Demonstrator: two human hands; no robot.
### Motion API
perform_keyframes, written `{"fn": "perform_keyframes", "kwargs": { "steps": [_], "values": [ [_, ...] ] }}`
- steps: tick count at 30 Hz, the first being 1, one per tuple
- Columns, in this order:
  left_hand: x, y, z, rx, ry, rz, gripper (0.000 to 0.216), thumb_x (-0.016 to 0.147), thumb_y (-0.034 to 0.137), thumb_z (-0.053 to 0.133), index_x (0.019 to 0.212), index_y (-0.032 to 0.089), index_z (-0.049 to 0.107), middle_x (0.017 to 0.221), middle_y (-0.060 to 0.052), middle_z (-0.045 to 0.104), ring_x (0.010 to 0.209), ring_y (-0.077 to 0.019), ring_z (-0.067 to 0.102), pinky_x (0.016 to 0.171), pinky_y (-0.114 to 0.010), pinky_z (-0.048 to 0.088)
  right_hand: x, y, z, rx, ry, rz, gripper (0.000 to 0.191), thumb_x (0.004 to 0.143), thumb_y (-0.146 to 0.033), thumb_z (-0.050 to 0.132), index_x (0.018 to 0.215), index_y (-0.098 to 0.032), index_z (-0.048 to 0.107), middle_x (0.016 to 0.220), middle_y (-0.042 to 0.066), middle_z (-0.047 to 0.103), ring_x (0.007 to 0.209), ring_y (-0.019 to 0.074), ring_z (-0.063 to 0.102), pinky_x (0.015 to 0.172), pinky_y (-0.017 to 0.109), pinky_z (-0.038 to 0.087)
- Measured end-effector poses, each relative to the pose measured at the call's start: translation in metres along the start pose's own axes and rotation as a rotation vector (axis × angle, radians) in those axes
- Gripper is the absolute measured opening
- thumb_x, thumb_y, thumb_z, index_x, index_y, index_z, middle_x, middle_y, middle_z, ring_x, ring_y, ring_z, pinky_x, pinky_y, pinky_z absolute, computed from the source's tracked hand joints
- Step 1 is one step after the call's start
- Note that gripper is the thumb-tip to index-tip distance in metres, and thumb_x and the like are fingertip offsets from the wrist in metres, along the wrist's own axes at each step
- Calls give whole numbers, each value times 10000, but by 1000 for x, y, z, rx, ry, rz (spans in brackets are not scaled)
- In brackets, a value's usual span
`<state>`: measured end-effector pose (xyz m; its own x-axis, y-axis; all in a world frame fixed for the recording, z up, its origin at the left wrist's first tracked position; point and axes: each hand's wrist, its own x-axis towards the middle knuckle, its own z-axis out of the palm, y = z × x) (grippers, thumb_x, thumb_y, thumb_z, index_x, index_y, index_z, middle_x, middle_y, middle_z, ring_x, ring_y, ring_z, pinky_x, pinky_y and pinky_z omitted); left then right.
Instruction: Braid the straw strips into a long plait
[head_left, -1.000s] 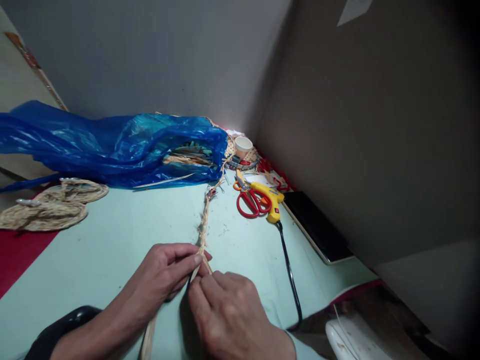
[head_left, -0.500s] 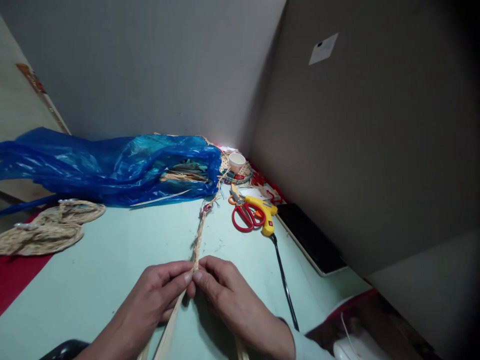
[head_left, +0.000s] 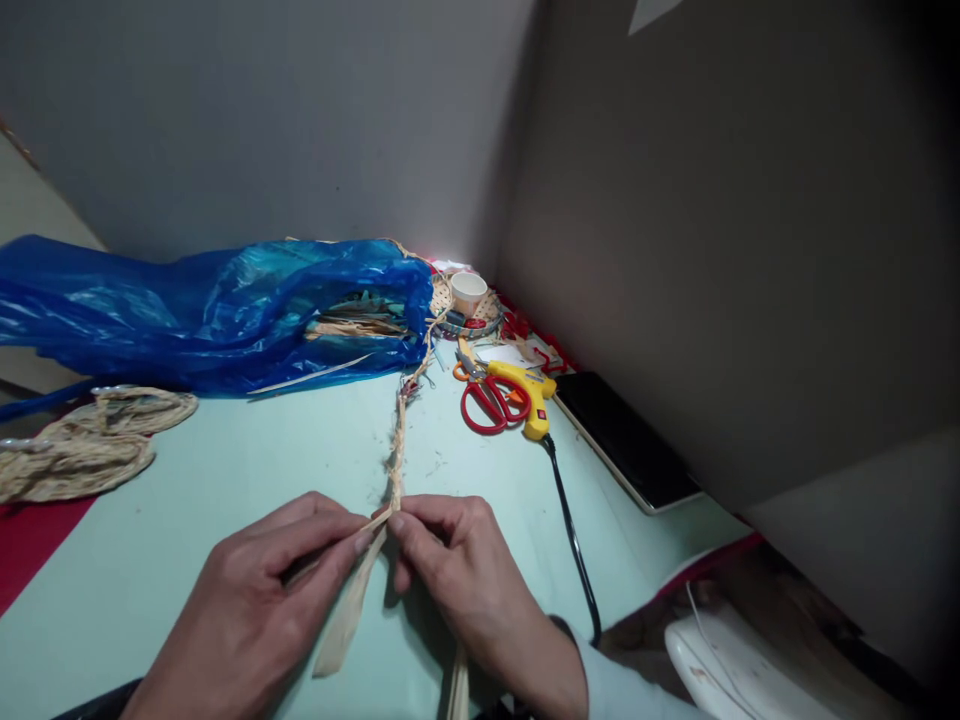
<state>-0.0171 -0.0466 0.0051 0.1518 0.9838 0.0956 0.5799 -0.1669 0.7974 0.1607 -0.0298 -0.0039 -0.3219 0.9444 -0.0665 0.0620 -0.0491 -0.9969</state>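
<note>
A pale braid of flat plant fibre (head_left: 397, 450) runs from the back of the table toward me, with frayed ends along its left side. My right hand (head_left: 465, 575) pinches the braid's near end between thumb and finger. Just left of it, my left hand (head_left: 262, 580) grips one fibre strand (head_left: 380, 520) between thumb and fingertips, pulled out to the left. A loose wide strand (head_left: 345, 625) hangs down between both hands. Another strand (head_left: 459, 685) shows below my right hand.
Red-handled scissors (head_left: 487, 405) lie against a yellow glue gun (head_left: 536, 400), whose black cord (head_left: 571, 540) runs toward me. A dark tablet (head_left: 622, 440) lies to the right. Behind are a blue plastic bag (head_left: 187, 320) of fibre and a white cup (head_left: 469, 290). Woven soles (head_left: 82, 460) sit at left.
My left hand has moved left from the braid's end, drawing a strand sideways. My right hand still pinches the end. The view has tilted down slightly.
</note>
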Motion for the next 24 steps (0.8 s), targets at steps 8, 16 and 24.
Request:
{"fn": "perform_keyframes", "kwargs": {
  "steps": [8, 16, 24],
  "values": [
    [-26, -19, 27, 455, 205, 635, 373, 952, 81, 485, 1264, 209, 645, 900, -66, 740, 758, -191, 705, 685, -275, 532, 1, 6, -2, 18, 17, -10, 263, 940, -277, 570, 866, -151, 789, 714, 8, 660, 680, 140, 541, 697, 265, 435],
    [-20, -15, 24, 682, 177, 947, 346, 879, 18, 489, 1183, 73, 645, 941, -158, 802, 831, -235, 721, 755, -308, 540, 1, 5, -7, 81, -36, -1, 292, 952, -330, 589, 999, -125, 792, 796, 55, 719, 747, 165, 613, 722, 279, 466],
    [17, 8, 1, -203, -51, -111, 175, 885, 397, 670, 921, 226, 667, 865, -30, 730, 828, -216, 660, 748, -302, 492, -2, 2, -7, 64, -96, -116, 377, 1015, -260, 502, 664, -165, 603, 660, -15, 573, 688, 132, 525, 772, 265, 435]
  ]
}}
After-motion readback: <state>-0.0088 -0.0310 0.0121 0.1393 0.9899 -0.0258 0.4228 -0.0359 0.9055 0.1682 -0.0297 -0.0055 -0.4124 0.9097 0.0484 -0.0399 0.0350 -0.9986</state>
